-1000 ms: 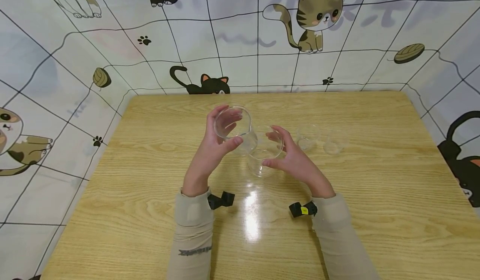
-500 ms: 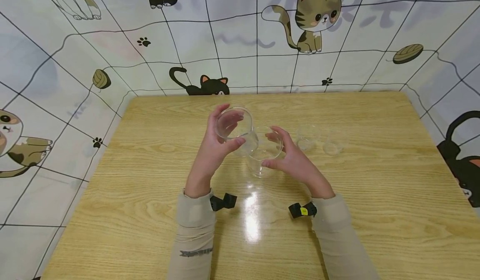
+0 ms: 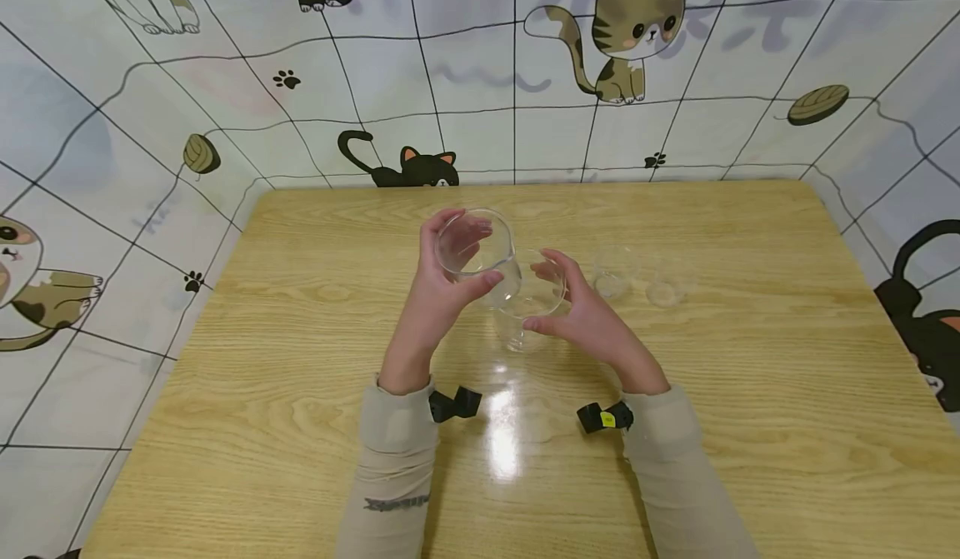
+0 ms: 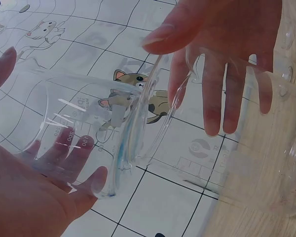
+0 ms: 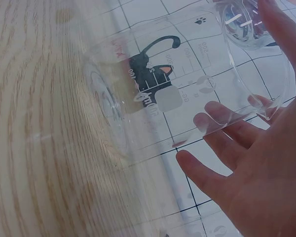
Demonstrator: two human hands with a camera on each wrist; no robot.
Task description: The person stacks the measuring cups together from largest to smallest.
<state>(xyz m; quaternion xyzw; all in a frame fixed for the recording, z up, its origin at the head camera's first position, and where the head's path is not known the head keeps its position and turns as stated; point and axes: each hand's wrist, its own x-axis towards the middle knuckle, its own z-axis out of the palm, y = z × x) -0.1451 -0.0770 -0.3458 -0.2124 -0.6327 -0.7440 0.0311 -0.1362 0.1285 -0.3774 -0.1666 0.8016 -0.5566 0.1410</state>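
Note:
My left hand (image 3: 442,292) grips a clear glass beaker (image 3: 474,242) round its side, thumb near and fingers behind. That beaker is tilted, its bottom end toward the right hand's beaker in the head view overlapping it; the left wrist view shows printed graduations on its wall. My right hand (image 3: 592,313) grips a wider clear beaker (image 3: 517,334) near its rim, with thumb and fingers on either side. In the right wrist view, this beaker (image 5: 153,89) also carries white markings. Because the glass is so transparent, I cannot tell whether either beaker holds liquid.
Two small clear glass vessels, one (image 3: 613,284) nearer the right hand and another (image 3: 665,292) farther right, stand on the wooden table (image 3: 262,359). Behind and beside the table rise walls (image 3: 480,76) covered with cat drawings.
My left hand and its beaker have shifted slightly to the right, further over the wider beaker. My right hand and its beaker have stayed practically in place.

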